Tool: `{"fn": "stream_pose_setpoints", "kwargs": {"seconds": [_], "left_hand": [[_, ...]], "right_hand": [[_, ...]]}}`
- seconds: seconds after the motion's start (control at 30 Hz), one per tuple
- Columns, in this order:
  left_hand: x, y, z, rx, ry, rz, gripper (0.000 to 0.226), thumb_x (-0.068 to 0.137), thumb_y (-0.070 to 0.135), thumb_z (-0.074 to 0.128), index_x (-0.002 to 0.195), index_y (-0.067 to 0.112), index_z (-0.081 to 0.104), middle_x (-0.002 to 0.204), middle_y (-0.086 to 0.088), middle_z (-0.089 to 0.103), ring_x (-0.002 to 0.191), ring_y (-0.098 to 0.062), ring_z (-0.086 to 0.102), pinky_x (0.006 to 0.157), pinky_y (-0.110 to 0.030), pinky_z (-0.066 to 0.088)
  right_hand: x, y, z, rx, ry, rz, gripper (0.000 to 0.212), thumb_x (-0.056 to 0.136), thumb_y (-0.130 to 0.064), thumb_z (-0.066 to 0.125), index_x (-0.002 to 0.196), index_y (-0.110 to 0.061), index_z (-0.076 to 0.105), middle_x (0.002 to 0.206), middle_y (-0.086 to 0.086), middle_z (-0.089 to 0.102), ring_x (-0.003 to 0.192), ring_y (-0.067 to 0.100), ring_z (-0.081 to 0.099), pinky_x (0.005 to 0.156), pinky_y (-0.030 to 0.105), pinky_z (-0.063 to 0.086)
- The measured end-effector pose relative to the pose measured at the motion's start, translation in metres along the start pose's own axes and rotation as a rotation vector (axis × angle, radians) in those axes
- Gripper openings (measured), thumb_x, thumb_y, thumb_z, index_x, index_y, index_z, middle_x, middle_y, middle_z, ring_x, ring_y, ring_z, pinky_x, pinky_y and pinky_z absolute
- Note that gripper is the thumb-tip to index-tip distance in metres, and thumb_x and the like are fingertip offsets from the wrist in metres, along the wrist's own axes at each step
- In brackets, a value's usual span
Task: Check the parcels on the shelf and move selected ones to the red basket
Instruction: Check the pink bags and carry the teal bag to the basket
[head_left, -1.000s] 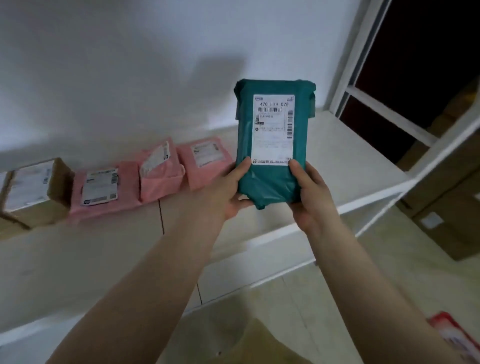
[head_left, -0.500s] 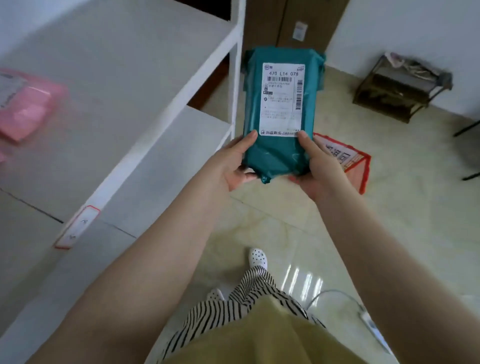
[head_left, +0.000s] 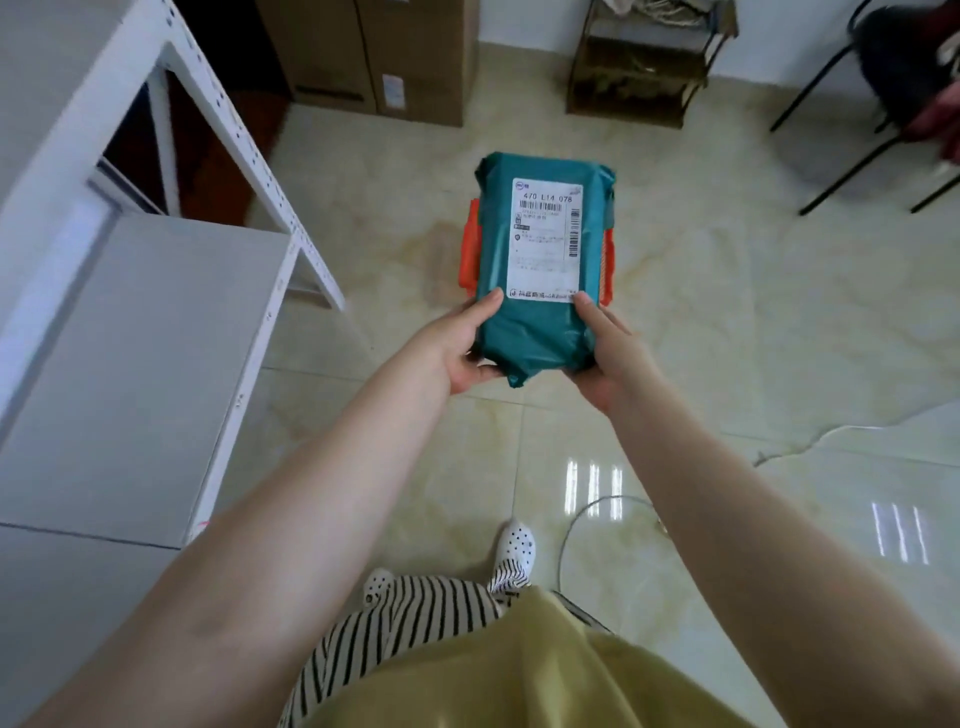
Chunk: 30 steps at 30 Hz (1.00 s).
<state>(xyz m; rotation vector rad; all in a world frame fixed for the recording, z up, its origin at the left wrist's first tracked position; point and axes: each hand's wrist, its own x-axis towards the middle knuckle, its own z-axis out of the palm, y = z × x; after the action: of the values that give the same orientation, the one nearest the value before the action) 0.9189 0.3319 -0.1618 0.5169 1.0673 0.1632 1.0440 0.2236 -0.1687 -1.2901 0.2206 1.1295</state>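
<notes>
Above red basket (head_left: 470, 244) (edges peeking out): both hands grip teal parcel (head_left: 543, 260), shelf (head_left: 156, 332) left.

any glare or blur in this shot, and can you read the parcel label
Head view: window glare streaks the glossy floor at lower right; wide-angle bend skews the white shelf; the green parcel in both hands is sharp, top code readable, fine print not.

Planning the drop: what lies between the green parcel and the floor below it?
The red basket: in the head view its edges show on either side behind the parcel, which both hands hold.
</notes>
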Motion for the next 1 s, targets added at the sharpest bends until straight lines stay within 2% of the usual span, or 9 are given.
{"fn": "stream_pose_setpoints", "kwargs": {"seconds": [0.17,0.27,0.4,0.47,0.57,0.77,0.83,0.93,1.0], "left_hand": [[0.033,-0.002,0.059,0.015,0.016,-0.017,0.047,0.090,0.034,0.065,0.132,0.015,0.053,0.126,-0.012,0.058,0.122,-0.027,0.055,0.089,-0.052,0.050],[0.051,0.010,0.081,0.014,0.016,-0.014,0.049,0.088,0.032,0.068,0.133,0.016,0.054,0.130,-0.012,0.058,0.122,-0.030,0.056,0.087,-0.054,0.051],[0.081,0.038,0.107,0.018,0.016,-0.017,0.049,0.087,0.033,0.069,0.129,0.014,0.055,0.129,-0.013,0.058,0.120,-0.032,0.056,0.092,-0.056,0.050],[0.098,0.052,0.121,0.026,0.016,-0.035,0.046,0.087,0.033,0.069,0.126,0.012,0.055,0.126,-0.014,0.059,0.115,-0.031,0.059,0.087,-0.054,0.053],[0.128,0.071,0.137,0.025,0.028,-0.076,0.045,0.087,0.033,0.069,0.124,0.010,0.056,0.121,-0.014,0.062,0.096,-0.030,0.064,0.068,-0.050,0.054],[0.193,0.122,0.165,0.048,0.047,-0.154,0.048,0.086,0.032,0.070,0.126,0.009,0.057,0.122,-0.015,0.064,0.095,-0.033,0.065,0.065,-0.050,0.054],[0.211,0.140,0.175,0.066,0.050,-0.176,0.048,0.086,0.032,0.070,0.125,0.009,0.057,0.123,-0.016,0.063,0.095,-0.033,0.065,0.066,-0.049,0.054],[0.238,0.165,0.190,0.093,0.058,-0.190,0.048,0.085,0.033,0.071,0.125,0.011,0.057,0.125,-0.016,0.063,0.100,-0.034,0.064,0.072,-0.051,0.054],[0.252,0.177,0.198,0.085,0.055,-0.197,0.046,0.086,0.033,0.070,0.124,0.011,0.057,0.124,-0.014,0.063,0.103,-0.033,0.063,0.077,-0.050,0.053]], "right_hand": [[0.041,-0.042,-0.041,0.015,0.001,0.011,0.047,0.090,-0.023,0.071,0.134,-0.013,0.058,0.123,0.010,0.071,0.107,0.028,0.071,0.081,0.040,0.060],[0.062,-0.065,-0.048,0.023,0.003,0.022,0.058,0.085,-0.026,0.076,0.138,-0.016,0.054,0.126,0.009,0.069,0.107,0.028,0.071,0.079,0.039,0.060],[0.094,-0.100,-0.048,0.035,0.012,0.022,0.060,0.082,-0.026,0.078,0.137,-0.018,0.055,0.124,0.009,0.070,0.104,0.028,0.072,0.078,0.039,0.060],[0.114,-0.116,-0.045,0.052,0.028,0.029,0.057,0.083,-0.025,0.077,0.136,-0.017,0.056,0.122,0.009,0.071,0.102,0.028,0.073,0.075,0.038,0.061],[0.143,-0.136,-0.039,0.049,0.039,0.050,0.047,0.088,-0.024,0.073,0.132,-0.016,0.059,0.120,0.008,0.071,0.101,0.025,0.073,0.068,0.034,0.061],[0.207,-0.176,-0.023,0.056,0.088,0.077,0.050,0.090,-0.024,0.071,0.136,-0.014,0.056,0.124,0.011,0.069,0.102,0.028,0.071,0.062,0.033,0.060],[0.225,-0.189,-0.016,0.074,0.091,0.078,0.049,0.090,-0.024,0.070,0.136,-0.013,0.055,0.124,0.012,0.069,0.102,0.030,0.071,0.065,0.038,0.062],[0.252,-0.209,-0.009,0.078,0.102,0.081,0.046,0.091,-0.024,0.069,0.134,-0.012,0.057,0.122,0.012,0.070,0.106,0.032,0.070,0.086,0.051,0.059],[0.265,-0.222,-0.004,0.096,0.107,0.083,0.044,0.091,-0.024,0.069,0.133,-0.013,0.058,0.122,0.012,0.070,0.106,0.031,0.070,0.084,0.047,0.060]]}}
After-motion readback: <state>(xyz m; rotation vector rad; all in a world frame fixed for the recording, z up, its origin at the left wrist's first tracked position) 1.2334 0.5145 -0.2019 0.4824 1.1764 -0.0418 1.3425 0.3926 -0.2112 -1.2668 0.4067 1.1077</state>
